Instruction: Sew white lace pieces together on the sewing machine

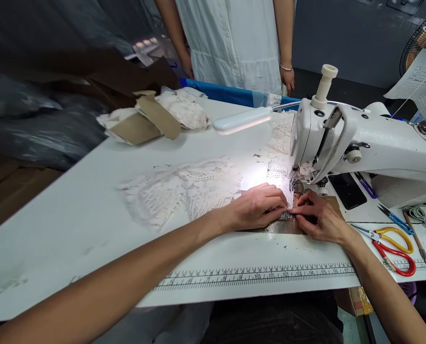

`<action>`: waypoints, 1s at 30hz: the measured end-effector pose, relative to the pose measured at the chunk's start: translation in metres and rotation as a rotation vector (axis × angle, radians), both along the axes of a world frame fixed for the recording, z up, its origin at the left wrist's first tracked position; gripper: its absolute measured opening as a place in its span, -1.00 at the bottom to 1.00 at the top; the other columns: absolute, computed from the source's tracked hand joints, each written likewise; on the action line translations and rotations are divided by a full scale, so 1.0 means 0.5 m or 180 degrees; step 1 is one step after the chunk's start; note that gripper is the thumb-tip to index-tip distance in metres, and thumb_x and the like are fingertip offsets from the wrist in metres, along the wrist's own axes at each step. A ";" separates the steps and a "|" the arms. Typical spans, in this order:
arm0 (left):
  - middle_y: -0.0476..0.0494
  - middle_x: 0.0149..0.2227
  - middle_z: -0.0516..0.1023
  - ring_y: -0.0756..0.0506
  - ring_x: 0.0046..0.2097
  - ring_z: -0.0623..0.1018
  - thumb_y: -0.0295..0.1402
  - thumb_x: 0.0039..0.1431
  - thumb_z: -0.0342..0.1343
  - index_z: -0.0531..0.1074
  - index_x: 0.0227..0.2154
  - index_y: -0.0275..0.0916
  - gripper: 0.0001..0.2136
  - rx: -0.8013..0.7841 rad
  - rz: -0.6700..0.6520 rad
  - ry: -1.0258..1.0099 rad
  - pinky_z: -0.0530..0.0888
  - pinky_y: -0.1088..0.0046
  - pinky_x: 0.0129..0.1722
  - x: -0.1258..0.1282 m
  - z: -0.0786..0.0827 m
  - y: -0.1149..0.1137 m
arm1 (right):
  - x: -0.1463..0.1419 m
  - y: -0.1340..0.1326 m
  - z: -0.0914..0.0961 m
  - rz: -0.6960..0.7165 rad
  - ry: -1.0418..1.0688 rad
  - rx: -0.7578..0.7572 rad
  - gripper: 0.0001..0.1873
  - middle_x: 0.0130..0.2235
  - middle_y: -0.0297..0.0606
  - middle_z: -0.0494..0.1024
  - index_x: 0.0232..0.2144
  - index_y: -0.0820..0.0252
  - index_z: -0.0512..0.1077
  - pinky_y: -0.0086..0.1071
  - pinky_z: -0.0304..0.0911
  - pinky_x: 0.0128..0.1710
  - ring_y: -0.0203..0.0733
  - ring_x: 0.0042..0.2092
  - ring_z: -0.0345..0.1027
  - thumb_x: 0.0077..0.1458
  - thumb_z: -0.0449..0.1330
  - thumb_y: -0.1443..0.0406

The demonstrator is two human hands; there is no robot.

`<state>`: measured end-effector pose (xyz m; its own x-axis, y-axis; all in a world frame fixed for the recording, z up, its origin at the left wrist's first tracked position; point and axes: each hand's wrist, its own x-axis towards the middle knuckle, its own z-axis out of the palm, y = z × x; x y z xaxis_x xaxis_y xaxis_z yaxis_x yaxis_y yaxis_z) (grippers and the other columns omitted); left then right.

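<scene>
White lace fabric [213, 184] lies spread over the table and runs under the needle area of a white sewing machine [316, 129]. My left hand [261, 206] rests on the lace just left of the presser foot, its fingers bent and pinching the lace edge. From the right, my right hand [316, 215] meets it, thumb and forefinger closed on the same edge in front of the foot. The fingertips of both hands nearly touch. A lit lamp [243, 120] shines on the spot. What lies beneath my left palm is hidden.
Right of my right hand lie red-and-yellow scissors [392, 246], blue snips [395, 219] and a black phone [347, 190]. A ruler strip [256, 277] follows the front edge. Bundled lace with brown card [155, 117] sits at the back. Another person [230, 43] stands behind the table.
</scene>
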<state>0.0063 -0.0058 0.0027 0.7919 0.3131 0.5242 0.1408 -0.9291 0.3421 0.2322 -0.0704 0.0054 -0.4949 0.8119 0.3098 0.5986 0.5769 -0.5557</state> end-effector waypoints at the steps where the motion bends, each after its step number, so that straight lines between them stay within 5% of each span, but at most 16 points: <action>1: -0.12 -0.33 0.59 -0.05 -0.30 0.56 -0.41 0.38 -0.02 0.47 -0.36 -0.28 -0.78 0.0035 0.0007 0.0066 0.50 0.39 -0.29 0.000 -0.002 -0.001 | 0.002 0.003 0.006 -0.0107 0.0027 -0.0140 -0.74 -0.18 -0.18 0.51 -0.19 0.14 0.58 -0.28 0.43 -0.12 -0.20 -0.15 0.44 0.17 0.11 0.36; 6: -0.11 -0.33 0.58 -0.02 -0.34 0.50 -0.40 0.40 -0.07 0.48 -0.36 -0.26 -0.74 0.0445 0.0009 0.0216 0.45 0.38 -0.29 0.001 -0.008 -0.001 | 0.003 0.025 0.022 -0.0557 -0.0251 -0.0509 -0.70 -0.11 -0.13 0.52 -0.09 0.19 0.55 -0.31 0.42 -0.19 -0.19 -0.20 0.46 0.21 0.09 0.33; 18: -0.09 -0.32 0.54 -0.02 -0.36 0.43 -0.59 0.37 -0.09 0.41 -0.34 -0.28 -0.77 0.1664 -0.0064 0.0326 0.44 0.34 -0.21 0.003 0.007 -0.007 | 0.016 0.019 -0.014 -0.0341 -0.0168 -0.0119 -0.65 -0.05 -0.20 0.42 -0.06 0.00 0.56 -0.30 0.40 -0.03 -0.24 -0.10 0.43 0.17 0.12 0.39; 22: -0.11 -0.35 0.52 -0.03 -0.39 0.42 -0.60 0.36 -0.09 0.42 -0.37 -0.30 -0.76 0.1607 -0.0037 0.0471 0.43 0.41 -0.33 0.002 -0.001 -0.011 | 0.014 0.021 -0.017 -0.0275 -0.0318 0.0007 -0.67 -0.07 -0.19 0.40 -0.06 0.02 0.56 -0.28 0.41 -0.02 -0.22 -0.10 0.42 0.19 0.12 0.37; 30: -0.19 -0.27 0.55 -0.08 -0.32 0.48 -0.44 0.31 -0.03 0.47 -0.36 -0.30 -0.81 0.0830 0.0075 0.0469 0.50 0.32 -0.27 0.000 0.007 -0.026 | -0.005 0.015 -0.010 -0.0461 -0.0763 0.0012 -0.68 -0.04 -0.09 0.39 -0.02 0.10 0.51 -0.24 0.47 -0.10 -0.10 -0.05 0.40 0.22 0.09 0.36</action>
<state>0.0065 -0.0188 0.0062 0.8595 0.2020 0.4695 0.1937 -0.9788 0.0666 0.2297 -0.0630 0.0004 -0.4332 0.8786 0.2009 0.7892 0.4775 -0.3862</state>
